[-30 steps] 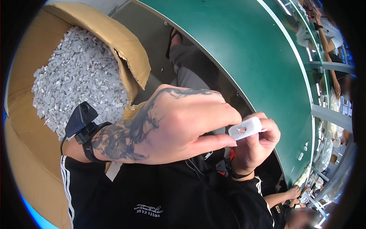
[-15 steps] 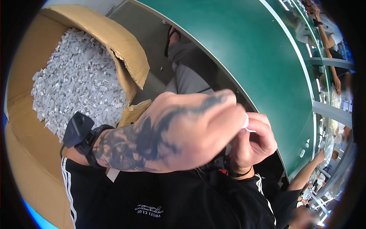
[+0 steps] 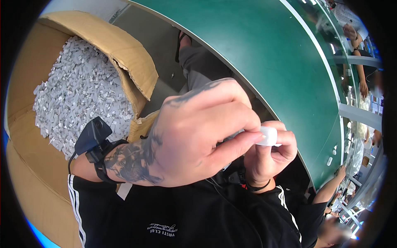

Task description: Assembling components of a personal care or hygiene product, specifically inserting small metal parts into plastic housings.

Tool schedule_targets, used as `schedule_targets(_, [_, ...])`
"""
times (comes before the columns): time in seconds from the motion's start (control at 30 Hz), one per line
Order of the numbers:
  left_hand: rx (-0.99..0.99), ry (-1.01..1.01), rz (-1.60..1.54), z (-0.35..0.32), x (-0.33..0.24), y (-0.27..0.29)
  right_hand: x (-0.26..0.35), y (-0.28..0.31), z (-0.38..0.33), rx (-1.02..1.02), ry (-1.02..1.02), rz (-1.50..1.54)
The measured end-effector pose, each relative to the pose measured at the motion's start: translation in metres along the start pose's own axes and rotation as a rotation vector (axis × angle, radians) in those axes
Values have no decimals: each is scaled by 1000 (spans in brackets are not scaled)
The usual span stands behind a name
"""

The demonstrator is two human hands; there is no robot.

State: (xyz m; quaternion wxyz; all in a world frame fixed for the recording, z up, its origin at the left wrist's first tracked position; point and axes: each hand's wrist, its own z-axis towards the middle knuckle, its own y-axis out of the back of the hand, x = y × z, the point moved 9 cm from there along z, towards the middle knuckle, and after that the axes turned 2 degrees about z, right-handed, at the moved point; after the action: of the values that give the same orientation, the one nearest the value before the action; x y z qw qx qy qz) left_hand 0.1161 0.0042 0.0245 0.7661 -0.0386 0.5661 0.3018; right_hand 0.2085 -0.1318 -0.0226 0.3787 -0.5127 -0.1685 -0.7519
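A small white plastic piece (image 3: 269, 135), rounded and glossy, sits between my two hands in front of my chest. Thumb and forefinger of my left hand (image 3: 202, 128) pinch its left side, and the other fingers curl in. My right hand (image 3: 264, 163) is closed around the piece from below and the right, with thumb and bent fingers at its lower edge. A sliver of white shows beside the right fingers; whether it belongs to the same piece I cannot tell. Fingers partly hide the piece.
At my left stands an open cardboard box (image 3: 134, 62) holding a heap of small white plastic parts (image 3: 84, 91). A green table (image 3: 273, 53) curves along the front and right. Small white pieces (image 3: 329, 160) lie near its right edge. Co-workers' arms (image 3: 333, 186) show at the far right.
My left hand has turned and its fingertips now show pinching the white piece, which comes more into sight. Both hands stay close together.
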Motion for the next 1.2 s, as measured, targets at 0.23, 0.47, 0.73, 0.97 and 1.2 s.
schedule_targets(0.23, [-63, -209, 108, 0, -22, 7, -5, -6, -4, -95, -75, 208])
schedule_targets(0.47, [0, -212, 93, -5, -15, -2, -15, -11, -2, -101, -149, 468])
schedule_targets(0.73, [-26, -259, 24, -2, -14, -3, -28, -24, -3, -70, -347, 767])
schedule_targets(0.97, [16, -218, -19, -1, -17, -3, -32, -20, -5, -34, -346, 693])
schedule_targets(1.2, [-31, -213, -57, -8, -12, -7, -31, -11, -10, -73, -332, 544])
